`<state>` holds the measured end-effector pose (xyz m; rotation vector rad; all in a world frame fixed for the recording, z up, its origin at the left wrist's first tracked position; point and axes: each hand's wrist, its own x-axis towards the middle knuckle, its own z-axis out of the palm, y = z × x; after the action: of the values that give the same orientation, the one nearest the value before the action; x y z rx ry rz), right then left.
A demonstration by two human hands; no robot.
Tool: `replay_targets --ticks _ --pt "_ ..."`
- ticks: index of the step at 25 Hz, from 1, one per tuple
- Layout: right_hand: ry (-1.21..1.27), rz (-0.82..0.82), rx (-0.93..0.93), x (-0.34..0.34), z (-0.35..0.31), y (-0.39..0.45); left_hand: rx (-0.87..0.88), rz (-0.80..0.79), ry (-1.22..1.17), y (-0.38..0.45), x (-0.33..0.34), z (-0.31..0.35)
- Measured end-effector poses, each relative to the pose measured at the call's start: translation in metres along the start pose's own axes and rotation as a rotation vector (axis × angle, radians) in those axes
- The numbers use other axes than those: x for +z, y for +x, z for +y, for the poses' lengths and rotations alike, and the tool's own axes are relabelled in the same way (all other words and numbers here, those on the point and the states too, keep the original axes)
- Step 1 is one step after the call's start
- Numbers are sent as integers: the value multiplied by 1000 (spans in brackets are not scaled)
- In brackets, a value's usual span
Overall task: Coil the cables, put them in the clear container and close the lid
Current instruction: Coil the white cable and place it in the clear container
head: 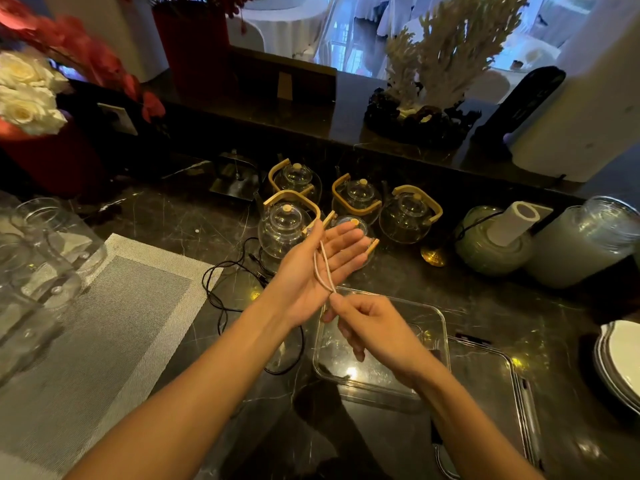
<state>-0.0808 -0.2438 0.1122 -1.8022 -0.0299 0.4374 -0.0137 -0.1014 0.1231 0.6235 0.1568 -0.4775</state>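
My left hand [322, 265] is raised palm up with its fingers stretched out, and a thin white cable [323, 268] runs in a loop along the palm, its plug end pinned by the thumb. Just below, my right hand [367, 327] pinches the lower end of that loop between thumb and fingertips. Under my right hand the clear container [433, 327] stands open on the dark counter with nothing visible inside. Its clear lid [498, 403] lies flat to the right of it. A black cable [221, 299] lies loose and tangled on the counter to the left of the container.
Several glass teapots [287, 226] with wooden handles stand behind my hands. A grey woven placemat [104, 323] and glass jars [45, 244] are at the left. Green and frosted jars [491, 244] and stacked plates [620, 362] are at the right.
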Motion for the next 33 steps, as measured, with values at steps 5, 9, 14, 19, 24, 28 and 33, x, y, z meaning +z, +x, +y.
replay_targets --ticks 5,9,14,19,24,28,33 --pt "365 123 7 9 7 -2 -33 -32 -43 0 -1 -6" --pt "533 10 90 11 9 0 -98 -93 -86 -3 0 -10" --pt "433 37 86 10 14 -1 -36 -65 315 -8 1 -19" --pt "404 -86 151 1 15 0 35 -133 613 -14 1 -22" --pt "592 -198 255 -2 26 1 102 -119 630 -15 2 -28" --pt "511 -235 244 2 47 -4 59 0 222 -7 -13 -18" --pt "337 -172 269 -24 54 7 -258 -265 69 -13 -24 -14"
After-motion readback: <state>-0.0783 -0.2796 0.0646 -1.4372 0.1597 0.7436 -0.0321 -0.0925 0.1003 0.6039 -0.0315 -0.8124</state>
